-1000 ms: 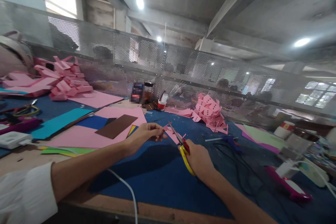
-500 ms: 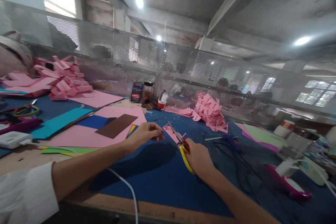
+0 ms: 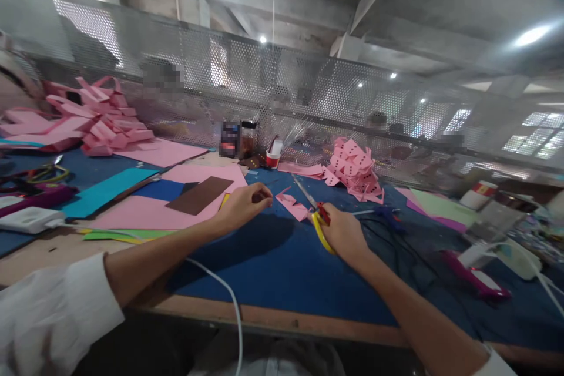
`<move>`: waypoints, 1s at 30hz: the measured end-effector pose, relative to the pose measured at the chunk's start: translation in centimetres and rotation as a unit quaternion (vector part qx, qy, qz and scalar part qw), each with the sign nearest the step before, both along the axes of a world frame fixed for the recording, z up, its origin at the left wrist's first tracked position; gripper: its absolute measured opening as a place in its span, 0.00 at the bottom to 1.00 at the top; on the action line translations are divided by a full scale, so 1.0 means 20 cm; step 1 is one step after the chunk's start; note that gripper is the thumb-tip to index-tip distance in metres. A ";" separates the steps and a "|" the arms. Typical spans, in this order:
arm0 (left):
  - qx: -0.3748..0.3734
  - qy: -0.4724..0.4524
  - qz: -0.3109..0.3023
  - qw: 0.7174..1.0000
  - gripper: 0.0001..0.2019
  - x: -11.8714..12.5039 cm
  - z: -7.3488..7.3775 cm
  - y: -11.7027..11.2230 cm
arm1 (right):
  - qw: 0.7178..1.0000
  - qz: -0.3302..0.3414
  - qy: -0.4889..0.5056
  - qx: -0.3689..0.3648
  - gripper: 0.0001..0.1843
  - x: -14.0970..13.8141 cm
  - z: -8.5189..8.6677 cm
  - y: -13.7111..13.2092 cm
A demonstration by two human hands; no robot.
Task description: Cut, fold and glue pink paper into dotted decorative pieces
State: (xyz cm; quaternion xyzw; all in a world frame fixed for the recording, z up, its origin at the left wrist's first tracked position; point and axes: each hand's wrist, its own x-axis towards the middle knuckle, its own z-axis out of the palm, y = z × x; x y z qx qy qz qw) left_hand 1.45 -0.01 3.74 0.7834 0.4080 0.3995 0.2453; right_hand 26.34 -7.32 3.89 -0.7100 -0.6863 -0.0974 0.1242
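Observation:
My right hand (image 3: 346, 232) is closed around scissors (image 3: 324, 217) with yellow and red handles. The scissor blades point up and to the left, slightly parted from a small cut piece of pink paper (image 3: 293, 207) on the blue mat (image 3: 273, 273). To the left of that piece hovers my left hand (image 3: 247, 204), fingers loosely curled, a gap between thumb and fingers, with nothing visible in it. Behind the scissors stands a heap of pink pieces with dark holes (image 3: 352, 170). Beside the heap lie flat pink strips (image 3: 304, 170).
A brown sheet (image 3: 202, 195) lies on pink sheets at left, near a turquoise sheet (image 3: 110, 191). Pink strips (image 3: 103, 123) pile up at far left. A white cable (image 3: 220, 282) hangs over the front edge. At right are a glue gun (image 3: 390, 217) and a magenta power strip (image 3: 476, 276).
The scissors and my right hand have moved right, away from the pink piece, which now shows more fully. The camera view has tilted down. My left hand stays loosely curled.

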 end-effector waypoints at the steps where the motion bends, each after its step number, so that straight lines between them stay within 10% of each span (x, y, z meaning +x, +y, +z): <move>1: 0.014 0.013 0.010 1.000 0.11 0.00 0.00 0.01 | 1.000 -0.007 0.003 -0.004 0.25 0.03 0.03 0.02; 10: 0.028 0.037 0.015 0.999 0.09 -0.02 -0.05 0.05 | 0.994 -0.053 -0.062 -0.072 0.31 0.26 0.31 0.24; 30: 0.018 0.113 0.036 0.993 0.11 -0.04 -0.13 0.13 | 0.978 0.028 -0.104 -0.181 0.23 0.28 0.10 0.95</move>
